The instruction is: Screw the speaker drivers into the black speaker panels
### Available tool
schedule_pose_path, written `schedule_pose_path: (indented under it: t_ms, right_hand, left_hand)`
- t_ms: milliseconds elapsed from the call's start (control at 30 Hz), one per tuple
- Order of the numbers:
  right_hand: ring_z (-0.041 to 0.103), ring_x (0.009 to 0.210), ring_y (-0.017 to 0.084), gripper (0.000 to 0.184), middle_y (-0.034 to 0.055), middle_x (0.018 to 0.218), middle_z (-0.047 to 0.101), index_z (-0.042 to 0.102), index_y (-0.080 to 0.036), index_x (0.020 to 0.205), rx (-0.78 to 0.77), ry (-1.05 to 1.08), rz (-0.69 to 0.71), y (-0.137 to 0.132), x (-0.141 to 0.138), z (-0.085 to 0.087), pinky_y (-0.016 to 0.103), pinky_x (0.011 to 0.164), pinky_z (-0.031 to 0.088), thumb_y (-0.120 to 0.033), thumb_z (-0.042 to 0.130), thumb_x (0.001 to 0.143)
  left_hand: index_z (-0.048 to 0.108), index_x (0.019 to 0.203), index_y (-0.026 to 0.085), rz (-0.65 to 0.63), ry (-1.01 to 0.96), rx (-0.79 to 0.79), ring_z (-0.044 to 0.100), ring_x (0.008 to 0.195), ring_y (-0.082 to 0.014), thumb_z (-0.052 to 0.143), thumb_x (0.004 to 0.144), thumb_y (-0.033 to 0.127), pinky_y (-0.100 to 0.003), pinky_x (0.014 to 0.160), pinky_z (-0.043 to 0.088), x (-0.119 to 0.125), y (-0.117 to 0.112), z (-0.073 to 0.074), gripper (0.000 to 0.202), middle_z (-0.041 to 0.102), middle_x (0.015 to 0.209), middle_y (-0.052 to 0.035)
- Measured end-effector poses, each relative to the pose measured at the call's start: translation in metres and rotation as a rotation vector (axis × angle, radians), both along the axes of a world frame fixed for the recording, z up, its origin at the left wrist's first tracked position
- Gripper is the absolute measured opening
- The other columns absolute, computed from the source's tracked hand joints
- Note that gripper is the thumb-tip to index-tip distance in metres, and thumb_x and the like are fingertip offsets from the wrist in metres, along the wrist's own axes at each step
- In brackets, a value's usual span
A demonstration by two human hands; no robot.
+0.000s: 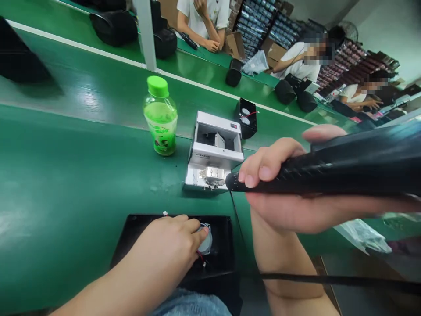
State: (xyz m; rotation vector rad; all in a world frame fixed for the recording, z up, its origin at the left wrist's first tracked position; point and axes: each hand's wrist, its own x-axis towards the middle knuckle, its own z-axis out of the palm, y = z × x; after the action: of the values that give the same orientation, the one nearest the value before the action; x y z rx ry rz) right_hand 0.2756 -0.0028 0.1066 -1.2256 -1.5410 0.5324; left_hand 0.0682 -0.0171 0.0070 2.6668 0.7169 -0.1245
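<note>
My right hand [283,202] is wrapped round a black electric screwdriver [348,169] held level, its nose pointing left. The nose reaches the front of a silver screw feeder [219,151], whose metal pick-up block [214,174] is beside it; whether they touch is unclear. A black housing [220,245] lies close to my body. Over it, the bent fingers of my left hand [177,239] close on a round speaker [206,240] set in the housing and partly cover it. A red-and-black wire with a white connector [204,264] hangs out below those fingers.
A bottle with a green cap [160,116] stands left of the feeder. Behind the feeder sits another black housing with speakers [247,117]. Black cord [329,277] crosses my right forearm. Clear plastic bags [365,235] lie at right. Several people sit beyond the white post [145,35].
</note>
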Motion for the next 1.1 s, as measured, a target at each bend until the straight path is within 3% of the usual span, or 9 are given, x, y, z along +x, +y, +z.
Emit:
schedule_pose_path:
  t_ms: [100,200,267,367,500,667,833,967,1100]
  right_hand:
    - [0.056,0.051,0.023,0.062,-0.0015,0.067,0.057,0.053,-0.035,0.105,0.199,0.318,0.063,0.015,-0.013,-0.016,0.04,0.053,0.053,-0.092,0.031,0.097]
    - [0.053,0.047,0.02,0.063,-0.0031,0.065,0.057,0.057,-0.033,0.109,0.18,0.34,0.155,0.025,-0.023,-0.03,0.036,0.045,0.048,-0.093,0.052,0.09]
    - [0.051,0.044,0.019,0.067,-0.0037,0.065,0.056,0.056,-0.031,0.117,0.166,0.36,0.116,0.028,-0.026,-0.033,0.035,0.042,0.046,-0.093,0.05,0.09]
    - [0.05,0.042,0.02,0.067,-0.0036,0.061,0.054,0.055,-0.03,0.118,0.142,0.392,0.009,0.031,-0.029,-0.033,0.036,0.041,0.044,-0.09,0.034,0.097]
    - [0.049,0.041,0.019,0.063,-0.004,0.06,0.053,0.057,-0.03,0.12,0.08,0.441,0.044,0.028,-0.027,-0.039,0.033,0.04,0.04,-0.083,0.026,0.103]
    - [0.05,0.045,0.021,0.069,-0.0025,0.066,0.053,0.052,-0.033,0.127,0.093,0.412,-0.027,-0.001,-0.01,-0.031,0.037,0.047,0.046,-0.087,0.016,0.1]
    - [0.037,0.044,0.022,0.073,-0.0051,0.063,0.034,0.041,-0.039,0.159,0.099,0.144,-0.15,-0.051,0.003,-0.015,0.038,0.047,0.041,-0.081,0.019,0.104]
    - [0.027,0.04,0.02,0.073,-0.0088,0.06,0.023,0.037,-0.044,0.159,0.012,0.126,-0.21,-0.071,0.0,-0.032,0.038,0.042,0.038,-0.083,0.044,0.098]
    - [0.031,0.042,0.018,0.071,-0.0086,0.063,0.028,0.041,-0.041,0.152,0.027,0.174,-0.166,-0.068,-0.005,-0.051,0.037,0.042,0.04,-0.078,0.061,0.094]
  left_hand:
    - [0.079,0.13,0.021,0.004,-0.022,0.002,0.079,0.094,-0.0302,0.076,0.097,0.018,-0.043,0.075,0.062,0.002,-0.003,-0.003,0.033,0.084,0.109,-0.0062]
    - [0.079,0.127,0.02,0.018,-0.027,-0.012,0.078,0.093,-0.0293,0.075,0.096,0.017,-0.041,0.073,0.06,0.003,-0.005,-0.004,0.031,0.083,0.106,-0.0066]
    - [0.079,0.126,0.021,0.036,-0.04,-0.018,0.078,0.092,-0.0294,0.076,0.095,0.016,-0.041,0.072,0.059,0.004,-0.006,-0.005,0.031,0.083,0.105,-0.0067]
    - [0.08,0.126,0.021,0.058,-0.057,-0.025,0.079,0.091,-0.0295,0.079,0.093,0.017,-0.04,0.07,0.058,0.002,-0.007,-0.006,0.033,0.083,0.104,-0.0071]
    - [0.079,0.13,0.022,0.066,-0.052,-0.036,0.08,0.095,-0.0313,0.086,0.093,0.027,-0.044,0.077,0.063,0.001,-0.008,-0.005,0.039,0.083,0.108,-0.0071]
    - [0.075,0.141,0.021,0.068,-0.005,-0.061,0.082,0.101,-0.0337,0.086,0.095,0.031,-0.052,0.088,0.068,-0.001,-0.009,-0.002,0.048,0.085,0.118,-0.0075]
    - [0.074,0.143,0.015,0.08,0.006,-0.024,0.083,0.106,-0.0356,0.086,0.093,0.026,-0.052,0.088,0.069,-0.003,-0.01,-0.006,0.052,0.085,0.128,-0.0136]
    - [0.078,0.135,0.016,0.065,-0.049,0.028,0.084,0.099,-0.0353,0.086,0.092,0.025,-0.05,0.081,0.068,-0.003,-0.01,-0.01,0.045,0.086,0.122,-0.012]
    - [0.08,0.128,0.018,0.07,-0.105,0.06,0.083,0.089,-0.0341,0.089,0.088,0.027,-0.049,0.073,0.066,-0.003,-0.009,-0.011,0.042,0.087,0.11,-0.008]
